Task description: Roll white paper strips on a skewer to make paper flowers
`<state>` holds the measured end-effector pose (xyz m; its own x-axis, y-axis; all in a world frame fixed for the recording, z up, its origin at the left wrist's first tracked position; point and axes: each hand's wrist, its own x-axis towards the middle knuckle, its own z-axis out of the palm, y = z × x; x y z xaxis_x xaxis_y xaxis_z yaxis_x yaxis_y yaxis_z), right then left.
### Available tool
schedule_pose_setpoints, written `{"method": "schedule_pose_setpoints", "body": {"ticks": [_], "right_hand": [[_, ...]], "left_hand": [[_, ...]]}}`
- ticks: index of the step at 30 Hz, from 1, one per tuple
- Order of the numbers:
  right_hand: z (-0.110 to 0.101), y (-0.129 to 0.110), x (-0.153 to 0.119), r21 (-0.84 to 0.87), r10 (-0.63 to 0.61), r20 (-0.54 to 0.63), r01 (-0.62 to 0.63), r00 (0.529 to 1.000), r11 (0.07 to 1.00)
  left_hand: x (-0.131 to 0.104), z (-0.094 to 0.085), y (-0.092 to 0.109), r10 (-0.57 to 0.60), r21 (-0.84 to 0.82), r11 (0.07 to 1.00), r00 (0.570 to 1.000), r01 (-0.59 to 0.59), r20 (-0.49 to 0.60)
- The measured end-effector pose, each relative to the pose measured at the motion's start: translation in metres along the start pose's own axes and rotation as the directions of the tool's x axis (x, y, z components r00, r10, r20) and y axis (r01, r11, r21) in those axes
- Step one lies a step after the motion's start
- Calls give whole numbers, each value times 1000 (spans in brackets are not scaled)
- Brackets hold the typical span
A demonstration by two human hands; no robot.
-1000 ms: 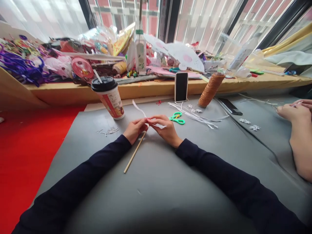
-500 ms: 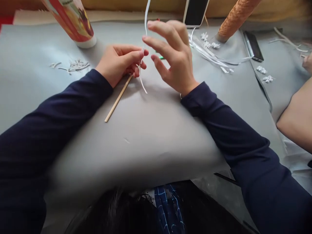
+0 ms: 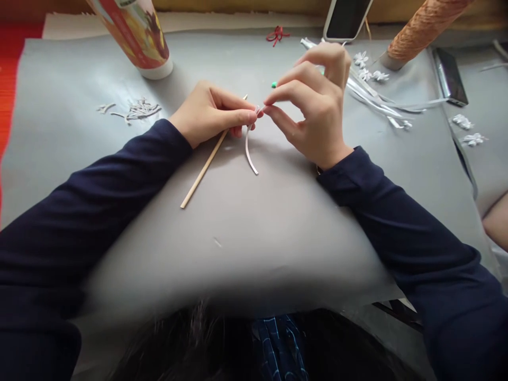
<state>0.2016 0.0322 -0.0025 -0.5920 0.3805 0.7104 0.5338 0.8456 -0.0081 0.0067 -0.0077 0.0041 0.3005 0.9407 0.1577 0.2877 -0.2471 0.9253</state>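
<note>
My left hand [image 3: 218, 115] is closed, thumb and forefinger pinching a narrow white cord [image 3: 249, 151]. One end of that cord hangs down in a curve over the table. Right beside it, my right hand [image 3: 313, 100] pinches the cord's other part between thumb and forefinger, fingertips nearly touching the left ones. A thin wooden stick [image 3: 203, 179] slants beneath my left hand, its pointed tip showing past the fingers; whether the hand grips it is hidden. Behind my right hand a small green piece [image 3: 273, 84] peeks out.
Short white cord pieces [image 3: 143, 109] lie at left, near a red-and-white tube [image 3: 153, 42]. A red knotted cord [image 3: 277, 35], a phone [image 3: 345, 18], long white strips [image 3: 373, 103], small white knots [image 3: 361, 59], a copper-coloured thread cone [image 3: 420, 32] and a dark device [image 3: 450, 76] stand or lie beyond. Another person's arm [image 3: 496, 225] shows at right.
My right hand has come down to the left fingertips and its spread fingers have closed on the cord. The upright length of cord no longer shows above. The view has shifted left.
</note>
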Motion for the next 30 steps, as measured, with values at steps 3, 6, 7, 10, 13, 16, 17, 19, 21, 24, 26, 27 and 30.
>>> {"method": "schedule_pose_setpoints", "body": {"ticks": [3, 6, 7, 10, 13, 16, 17, 19, 21, 24, 26, 27, 30], "right_hand": [[0, -2, -2, 29, 89, 75, -92, 993, 995], [2, -4, -2, 31, 112, 92, -115, 989, 993], [3, -4, -3, 34, 112, 93, -115, 989, 993], [5, -4, -4, 58, 115, 106, -122, 988, 991], [6, -5, -5, 95, 125, 127, -137, 984, 986], [6, -5, -5, 122, 113, 142, -130, 984, 984], [7, -4, -6, 127, 106, 145, -124, 984, 984], [8, -4, -6, 130, 97, 147, -117, 984, 985], [9, -3, -7, 129, 104, 142, -123, 984, 984], [10, -4, -8, 121, 132, 129, -147, 983, 982], [11, -5, -9, 124, 131, 119, -145, 984, 982], [11, -5, -8, 130, 122, 114, -137, 986, 982], [10, -8, -7, 145, 104, 107, -119, 989, 982]], "left_hand": [[1, 0, 0, -37, -12, 999, 999, 38, 16], [2, 1, 0, -115, -61, 991, 993, 115, 1], [2, 1, 1, -146, -85, 986, 989, 146, -2], [2, 3, 3, -211, -156, 966, 977, 207, -9], [3, 5, 6, -258, -226, 942, 966, 246, -24], [4, 7, 8, -300, -287, 917, 953, 278, -34], [4, 8, 8, -306, -300, 911, 952, 284, -27], [5, 8, 9, -305, -309, 906, 952, 290, 1], [5, 7, 8, -292, -293, 911, 956, 291, 43], [6, 5, 7, -274, -249, 925, 957, 289, 93], [6, 4, 6, -284, -233, 925, 953, 301, 105], [6, 4, 6, -291, -231, 924, 952, 306, 97], [6, 3, 6, -296, -229, 926, 954, 299, 49]]}}
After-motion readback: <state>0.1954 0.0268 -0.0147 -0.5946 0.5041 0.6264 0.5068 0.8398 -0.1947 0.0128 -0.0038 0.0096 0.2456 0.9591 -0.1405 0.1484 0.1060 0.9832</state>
